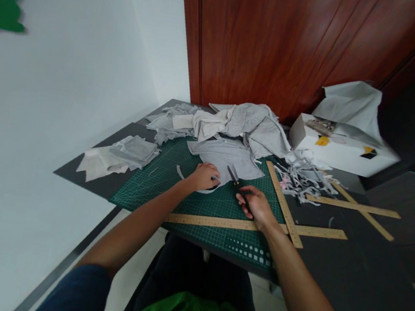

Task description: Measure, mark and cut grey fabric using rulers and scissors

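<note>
A flat piece of grey fabric [232,158] lies on the green cutting mat [141,187] in front of me. My left hand [205,177] is closed at its near left edge, pinching a bit of the grey material. Below those fingers a thin pale strip [207,191] curves over the mat. In my right hand [257,203] is a pair of scissors [235,178] with dark handles, the blades pointing up and left towards the fabric's near edge. The blades look slightly parted. Another short strip [179,172] rests left of my left hand.
Crumpled grey cloth [250,123] is heaped along the back. Folded pieces [134,151] lie at left. Wooden rulers [213,222] cross the mat's front and right side. Fabric scraps [300,179] pile at right, before a white box [347,149]. A wooden door [277,42] stands behind.
</note>
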`<state>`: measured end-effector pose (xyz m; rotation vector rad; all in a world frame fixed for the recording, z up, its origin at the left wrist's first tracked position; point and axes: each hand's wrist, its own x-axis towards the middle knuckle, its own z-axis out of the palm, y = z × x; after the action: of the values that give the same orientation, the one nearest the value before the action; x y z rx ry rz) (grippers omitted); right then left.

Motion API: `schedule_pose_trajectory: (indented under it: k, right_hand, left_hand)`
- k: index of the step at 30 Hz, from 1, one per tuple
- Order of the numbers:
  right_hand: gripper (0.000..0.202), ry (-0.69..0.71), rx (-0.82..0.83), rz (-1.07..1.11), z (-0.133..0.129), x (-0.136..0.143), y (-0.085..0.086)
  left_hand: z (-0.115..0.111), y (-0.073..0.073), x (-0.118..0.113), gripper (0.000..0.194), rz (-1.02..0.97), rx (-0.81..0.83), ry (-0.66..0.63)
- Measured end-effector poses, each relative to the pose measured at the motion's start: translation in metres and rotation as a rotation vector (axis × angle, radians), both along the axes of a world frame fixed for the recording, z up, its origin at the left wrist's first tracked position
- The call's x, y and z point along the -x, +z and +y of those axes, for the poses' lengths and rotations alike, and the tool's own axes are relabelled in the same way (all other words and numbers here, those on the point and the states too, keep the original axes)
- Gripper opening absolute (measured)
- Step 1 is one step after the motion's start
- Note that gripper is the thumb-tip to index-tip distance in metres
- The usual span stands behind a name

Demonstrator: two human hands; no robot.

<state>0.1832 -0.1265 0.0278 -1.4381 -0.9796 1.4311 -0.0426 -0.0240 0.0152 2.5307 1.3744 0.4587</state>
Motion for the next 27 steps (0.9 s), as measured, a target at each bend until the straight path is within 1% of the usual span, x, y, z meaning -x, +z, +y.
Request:
schedule_pose_trajectory:
  k: [4,5,7,10,12,14,15,17,20,23,25,27]
  right_hand:
    - [0.028,-0.018,-0.005,0.001,-0.003,-0.001,-0.002]
    - [0.028,-0.021,-0.005,0.005,-0.004,-0.001,-0.002]
    - [0.028,-0.020,-0.005,0.012,-0.007,0.000,0.000]
    - [0.030,-0.007,-0.002,0.019,-0.012,0.003,0.003]
    - [0.031,0.002,0.004,0.021,-0.015,0.004,0.005]
    - [0.033,0.010,0.011,0.030,-0.020,0.005,0.006]
    - [0.034,0.014,0.015,0.040,-0.023,0.005,0.007]
    - [0.037,0.024,0.020,0.070,-0.029,0.005,0.009]
    - [0.038,0.044,0.035,0.109,-0.040,0.003,0.012]
    - [0.036,0.072,0.064,0.122,-0.046,0.002,0.014]
    - [0.035,0.084,0.082,0.120,-0.047,0.003,0.014]
    - [0.034,0.086,0.091,0.114,-0.046,0.004,0.013]
  left_hand:
    - [-0.014,-0.005,0.023,0.013,-0.036,-0.013,-0.054]
    - [-0.017,-0.006,0.027,0.013,-0.042,-0.015,-0.055]
    - [-0.021,-0.006,0.030,0.014,-0.065,-0.030,-0.016]
    - [-0.025,-0.004,0.021,0.017,-0.146,-0.077,0.056]
    - [-0.028,-0.002,0.008,0.017,-0.199,-0.095,0.039]
    - [-0.032,-0.001,-0.006,0.013,-0.203,-0.080,0.010]
    - [-0.034,-0.002,-0.011,0.015,-0.190,-0.060,0.020]
    - [-0.039,-0.004,-0.017,0.019,-0.164,-0.007,0.087]
    - [-0.045,-0.009,-0.016,0.017,-0.187,0.079,0.232]
    - [-0.047,-0.009,-0.011,0.022,-0.246,0.142,0.333]
    - [-0.046,-0.008,-0.009,0.029,-0.266,0.179,0.339]
    - [-0.046,-0.005,-0.010,0.029,-0.286,0.205,0.311]
